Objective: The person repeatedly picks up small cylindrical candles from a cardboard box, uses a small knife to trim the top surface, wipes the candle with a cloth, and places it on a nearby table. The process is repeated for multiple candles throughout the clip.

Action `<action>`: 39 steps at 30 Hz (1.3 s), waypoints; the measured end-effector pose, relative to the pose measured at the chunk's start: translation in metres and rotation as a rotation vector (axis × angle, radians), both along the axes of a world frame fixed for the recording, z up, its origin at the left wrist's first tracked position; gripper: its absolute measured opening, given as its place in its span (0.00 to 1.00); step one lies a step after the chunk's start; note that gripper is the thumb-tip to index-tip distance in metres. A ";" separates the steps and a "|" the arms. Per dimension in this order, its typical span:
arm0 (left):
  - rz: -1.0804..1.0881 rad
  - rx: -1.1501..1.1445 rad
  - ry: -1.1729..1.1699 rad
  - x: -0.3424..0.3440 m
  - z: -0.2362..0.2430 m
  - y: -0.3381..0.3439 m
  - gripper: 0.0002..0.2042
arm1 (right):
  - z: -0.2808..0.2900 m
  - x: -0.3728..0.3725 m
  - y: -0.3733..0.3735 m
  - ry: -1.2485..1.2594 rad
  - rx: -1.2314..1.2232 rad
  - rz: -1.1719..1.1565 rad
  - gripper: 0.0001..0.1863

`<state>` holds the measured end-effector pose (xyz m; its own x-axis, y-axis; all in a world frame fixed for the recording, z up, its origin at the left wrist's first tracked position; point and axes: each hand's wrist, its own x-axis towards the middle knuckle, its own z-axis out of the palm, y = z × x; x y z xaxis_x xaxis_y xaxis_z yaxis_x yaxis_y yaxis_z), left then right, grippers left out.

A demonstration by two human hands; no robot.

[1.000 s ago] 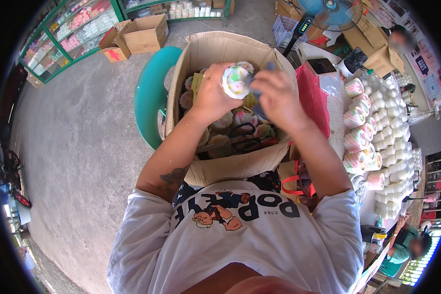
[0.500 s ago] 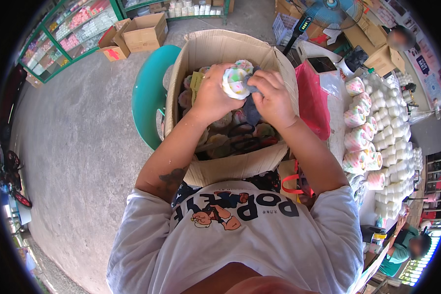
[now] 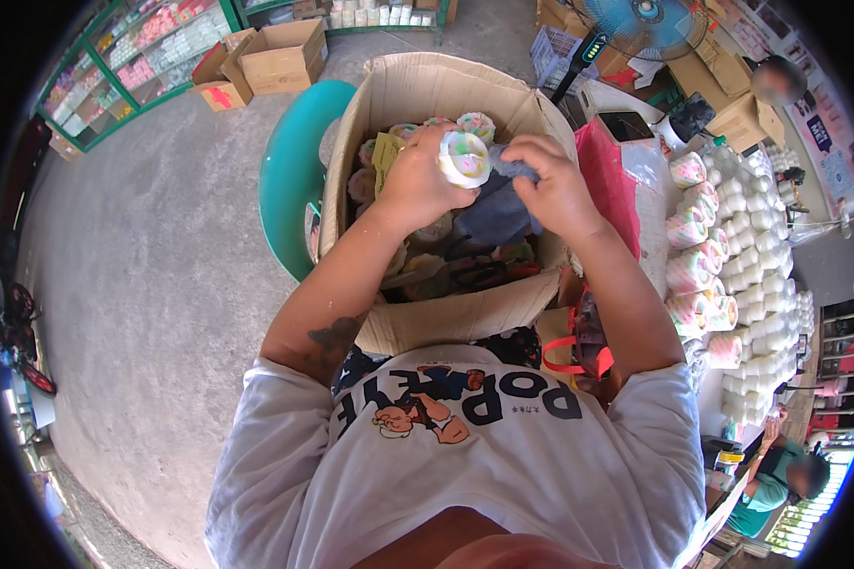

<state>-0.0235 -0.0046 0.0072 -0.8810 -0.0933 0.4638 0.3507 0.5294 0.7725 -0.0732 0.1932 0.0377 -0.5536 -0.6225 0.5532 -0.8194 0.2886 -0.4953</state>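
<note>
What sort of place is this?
Likely a small workshop or stockroom: green-framed shelves hold small goods, white pieces sit in rows at right, and a big cardboard box holds multicoloured pieces.

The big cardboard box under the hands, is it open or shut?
Open. The cardboard box has its top uncovered, showing multicoloured pieces inside.

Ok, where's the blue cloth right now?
In the head view, the blue cloth hangs from the right hand over the open cardboard box, right of and below the speckled piece in the left hand.
</note>
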 end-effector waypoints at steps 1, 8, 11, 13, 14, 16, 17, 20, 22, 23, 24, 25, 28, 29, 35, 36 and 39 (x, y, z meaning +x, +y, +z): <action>0.007 -0.015 -0.025 -0.001 0.003 0.000 0.37 | 0.008 -0.002 0.001 -0.154 -0.040 -0.032 0.19; -0.055 0.061 -0.043 -0.001 -0.009 -0.002 0.39 | -0.003 0.033 -0.028 0.295 0.015 0.147 0.15; -0.065 0.063 -0.131 0.002 -0.003 -0.003 0.40 | -0.009 0.019 0.004 0.238 0.041 0.125 0.12; -0.084 0.155 -0.178 0.002 0.000 0.002 0.40 | -0.011 0.002 0.021 0.115 0.077 0.027 0.11; -0.052 0.080 -0.139 0.002 -0.002 0.006 0.40 | -0.007 0.003 0.022 -0.006 -0.028 -0.011 0.13; -0.067 0.031 -0.166 0.000 0.001 0.008 0.38 | 0.007 0.018 0.002 0.035 -0.142 0.014 0.14; -0.078 0.003 -0.180 -0.001 0.002 0.008 0.38 | 0.011 0.029 -0.014 0.057 -0.202 0.023 0.14; -0.080 0.021 -0.116 0.002 -0.009 0.000 0.39 | -0.006 0.033 -0.022 0.223 -0.085 0.143 0.14; -0.112 0.072 -0.173 0.002 -0.004 -0.003 0.40 | -0.021 0.015 0.001 0.157 -0.061 0.102 0.14; -0.139 0.179 -0.178 0.004 -0.004 -0.002 0.40 | -0.030 0.005 0.015 0.110 -0.030 0.037 0.14; -0.170 0.284 -0.177 0.003 -0.005 -0.001 0.40 | -0.035 0.000 0.025 0.068 0.001 -0.032 0.14; -0.200 0.385 -0.164 -0.002 -0.002 -0.002 0.39 | -0.034 -0.004 0.030 -0.035 -0.059 -0.091 0.14; -0.194 0.345 -0.273 0.001 0.004 -0.001 0.39 | -0.024 -0.009 0.034 -0.370 -0.228 -0.227 0.08; -0.199 0.334 -0.281 0.001 0.004 -0.001 0.39 | -0.020 -0.008 0.035 -0.568 -0.280 -0.194 0.08; -0.197 0.350 -0.249 0.000 -0.001 0.000 0.42 | -0.010 -0.005 0.045 -0.732 -0.511 -0.191 0.07; -0.197 0.343 -0.250 0.000 -0.001 -0.001 0.42 | -0.008 -0.003 0.045 -0.694 -0.482 -0.148 0.06; -0.210 0.326 -0.258 0.000 0.000 -0.002 0.41 | 0.005 0.002 0.041 -0.644 -0.474 -0.052 0.04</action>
